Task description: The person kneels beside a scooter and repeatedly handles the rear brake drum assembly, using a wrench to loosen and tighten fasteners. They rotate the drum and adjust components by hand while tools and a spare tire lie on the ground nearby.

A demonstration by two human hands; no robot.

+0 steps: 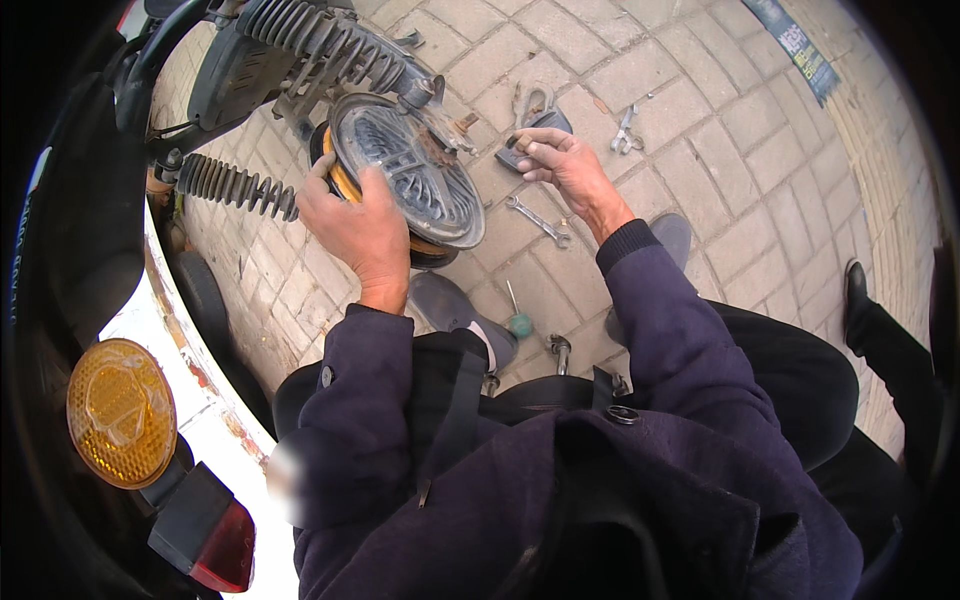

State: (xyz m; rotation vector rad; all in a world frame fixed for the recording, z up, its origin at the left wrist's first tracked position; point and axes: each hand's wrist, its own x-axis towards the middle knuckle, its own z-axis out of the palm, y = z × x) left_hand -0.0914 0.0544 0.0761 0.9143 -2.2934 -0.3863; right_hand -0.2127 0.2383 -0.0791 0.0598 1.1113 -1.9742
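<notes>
A dark purple buttoned coat (690, 490) fills the foreground. The left hand (362, 222), half-curled, grips the edge of a round grey metal wheel (405, 170) below a black coil-spring shock absorber (330, 45); the right hand (577, 178) pinches a small brownish piece (523, 142).

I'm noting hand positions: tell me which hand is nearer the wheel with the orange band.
Left: the left hand holds the wheel at its orange band. The right hand is apart, off to the wheel's right, pinching a small brownish piece.
</notes>
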